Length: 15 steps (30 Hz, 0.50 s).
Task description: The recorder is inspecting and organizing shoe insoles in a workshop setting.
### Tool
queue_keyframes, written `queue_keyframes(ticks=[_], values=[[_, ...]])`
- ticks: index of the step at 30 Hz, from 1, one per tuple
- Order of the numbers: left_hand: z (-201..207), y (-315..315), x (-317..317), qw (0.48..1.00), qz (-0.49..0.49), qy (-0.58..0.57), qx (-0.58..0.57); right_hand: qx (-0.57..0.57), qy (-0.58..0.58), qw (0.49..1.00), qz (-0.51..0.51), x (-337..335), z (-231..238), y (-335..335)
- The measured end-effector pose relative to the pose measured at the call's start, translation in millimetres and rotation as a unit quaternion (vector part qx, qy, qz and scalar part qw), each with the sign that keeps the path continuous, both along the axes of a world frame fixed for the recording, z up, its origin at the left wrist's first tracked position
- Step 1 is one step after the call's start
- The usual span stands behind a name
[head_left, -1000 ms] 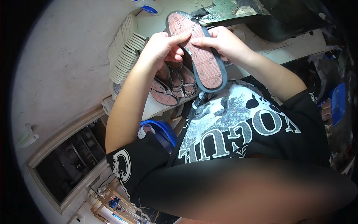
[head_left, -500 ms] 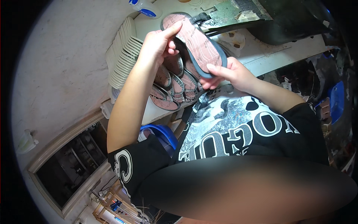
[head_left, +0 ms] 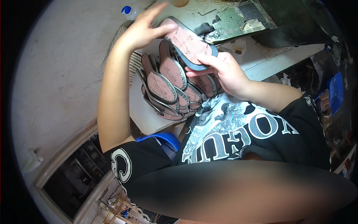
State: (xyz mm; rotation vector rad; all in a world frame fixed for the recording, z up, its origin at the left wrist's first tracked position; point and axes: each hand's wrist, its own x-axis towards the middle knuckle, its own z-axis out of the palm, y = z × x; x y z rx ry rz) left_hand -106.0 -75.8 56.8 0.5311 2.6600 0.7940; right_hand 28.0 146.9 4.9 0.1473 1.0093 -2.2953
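My right hand grips the near end of an insole, thumb on top and fingers beneath. The insole has a pink, patterned face and a dark rim, and it is held tilted above the table. At its far end, my left hand has its fingers stretched out and apart, with the thumb against the pink face. Below both hands lies a heap of similar insoles, pink with pleated dark edges, overlapping one another.
A stack of pale, curved pieces stands by the wall, partly behind my left arm. Beyond my hands are a blue-capped bottle and a green, worn machine plate. A blue bin sits below the white table's edge.
My left fingers have come off the insole and spread upward, leaving the thumb on it. The insole and my right hand have shifted slightly left, and more of the heap shows.
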Motion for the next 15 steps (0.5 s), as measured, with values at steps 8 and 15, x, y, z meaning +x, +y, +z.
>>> queue_keyframes(ticks=[8, 15], values=[[13, 34, 3, 0.975, -0.149, -0.164, -0.018, -0.016, -0.020, 1.000, -0.004, -8, 6, -1], [16, 28, 41, 0.985, 0.000, -0.173, -0.017, 0.042, -0.032, 0.998, 0.042, -19, 16, 7]])
